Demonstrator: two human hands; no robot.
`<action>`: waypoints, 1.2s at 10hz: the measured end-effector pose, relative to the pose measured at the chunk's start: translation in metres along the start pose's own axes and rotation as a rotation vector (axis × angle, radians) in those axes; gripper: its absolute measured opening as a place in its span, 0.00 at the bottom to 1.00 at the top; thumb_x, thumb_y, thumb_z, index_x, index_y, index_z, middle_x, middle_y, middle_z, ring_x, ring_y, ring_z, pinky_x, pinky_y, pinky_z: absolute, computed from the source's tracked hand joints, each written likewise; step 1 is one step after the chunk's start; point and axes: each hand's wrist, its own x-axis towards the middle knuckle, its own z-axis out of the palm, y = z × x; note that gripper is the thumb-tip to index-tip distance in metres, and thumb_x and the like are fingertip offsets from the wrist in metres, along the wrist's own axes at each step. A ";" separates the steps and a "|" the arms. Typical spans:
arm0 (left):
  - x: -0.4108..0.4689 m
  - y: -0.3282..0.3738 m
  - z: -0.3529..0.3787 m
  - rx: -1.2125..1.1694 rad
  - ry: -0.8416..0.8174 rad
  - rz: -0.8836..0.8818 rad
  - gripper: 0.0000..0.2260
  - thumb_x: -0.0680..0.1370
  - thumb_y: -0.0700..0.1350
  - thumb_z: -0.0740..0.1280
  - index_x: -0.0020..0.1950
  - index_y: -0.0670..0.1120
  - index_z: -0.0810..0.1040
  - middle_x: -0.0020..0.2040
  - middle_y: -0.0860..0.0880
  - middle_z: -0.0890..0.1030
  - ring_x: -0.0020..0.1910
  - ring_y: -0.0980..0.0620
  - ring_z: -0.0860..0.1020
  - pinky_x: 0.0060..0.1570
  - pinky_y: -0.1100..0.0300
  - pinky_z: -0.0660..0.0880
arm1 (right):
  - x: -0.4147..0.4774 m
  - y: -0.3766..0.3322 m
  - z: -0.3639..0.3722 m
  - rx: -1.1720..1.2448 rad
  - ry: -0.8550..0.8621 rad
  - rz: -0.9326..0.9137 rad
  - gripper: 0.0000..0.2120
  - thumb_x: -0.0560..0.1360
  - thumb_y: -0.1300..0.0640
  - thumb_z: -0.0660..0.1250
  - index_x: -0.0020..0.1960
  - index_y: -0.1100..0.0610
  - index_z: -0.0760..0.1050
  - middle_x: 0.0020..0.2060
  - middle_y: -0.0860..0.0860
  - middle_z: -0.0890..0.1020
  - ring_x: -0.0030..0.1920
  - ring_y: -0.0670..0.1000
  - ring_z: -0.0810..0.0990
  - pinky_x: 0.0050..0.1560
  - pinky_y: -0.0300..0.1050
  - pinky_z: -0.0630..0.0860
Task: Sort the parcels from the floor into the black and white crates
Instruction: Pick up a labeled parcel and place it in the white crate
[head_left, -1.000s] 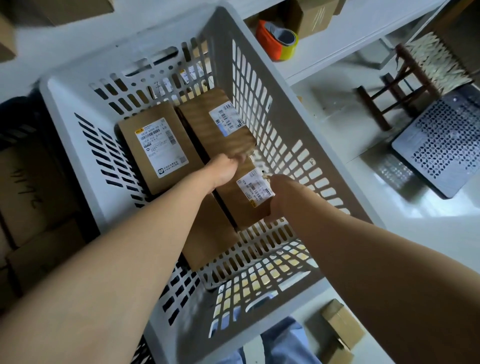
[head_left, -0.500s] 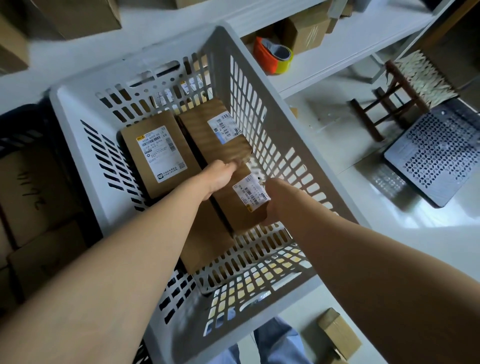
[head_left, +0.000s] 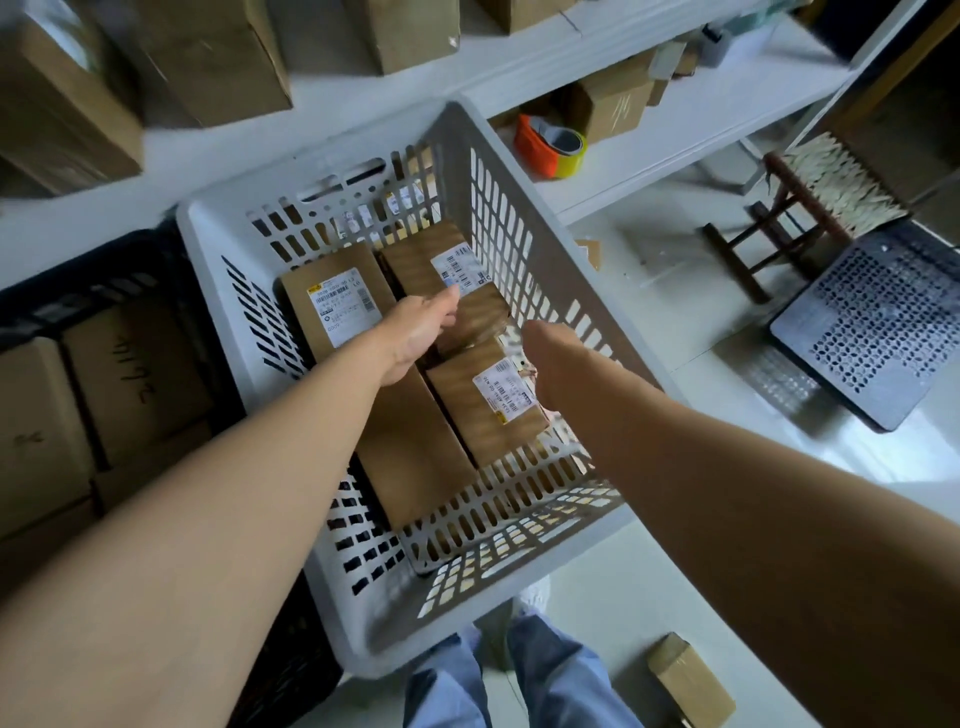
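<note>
White crate (head_left: 203, 228); left hand (head_left: 415, 332) flat on parcel (head_left: 415, 260)

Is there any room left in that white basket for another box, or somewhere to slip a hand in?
Hardly. Four parcels cover the bottom of the white crate almost wall to wall; only a thin gap runs along its right wall, where the right hand reaches. Bare floor lies between the crate, the stool and the dark perforated panel.

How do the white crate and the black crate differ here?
The white crate holds parcels with printed labels up; the black crate holds boxes with handwritten marks. The left hand and right hand reach into the white crate, neither into the black crate. Both are slotted plastic holding brown cardboard.
</note>
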 end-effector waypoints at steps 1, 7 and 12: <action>-0.031 0.027 -0.001 -0.043 0.034 0.099 0.22 0.83 0.53 0.53 0.70 0.39 0.69 0.64 0.43 0.74 0.65 0.49 0.71 0.67 0.59 0.62 | -0.019 -0.018 0.001 0.042 -0.017 -0.093 0.15 0.81 0.58 0.54 0.35 0.53 0.63 0.33 0.48 0.67 0.31 0.44 0.66 0.31 0.36 0.66; -0.264 0.124 0.051 -0.037 -0.243 0.871 0.19 0.83 0.54 0.52 0.60 0.43 0.77 0.56 0.47 0.82 0.55 0.53 0.81 0.54 0.60 0.75 | -0.282 0.001 -0.079 0.429 0.405 -0.790 0.13 0.79 0.47 0.61 0.49 0.56 0.77 0.50 0.55 0.82 0.54 0.53 0.80 0.57 0.49 0.75; -0.452 0.014 0.273 0.226 -1.155 0.759 0.15 0.83 0.51 0.53 0.52 0.46 0.77 0.55 0.43 0.81 0.56 0.47 0.80 0.63 0.50 0.73 | -0.495 0.294 -0.178 0.685 1.242 -0.445 0.17 0.79 0.46 0.61 0.56 0.60 0.76 0.50 0.50 0.79 0.54 0.49 0.78 0.56 0.43 0.73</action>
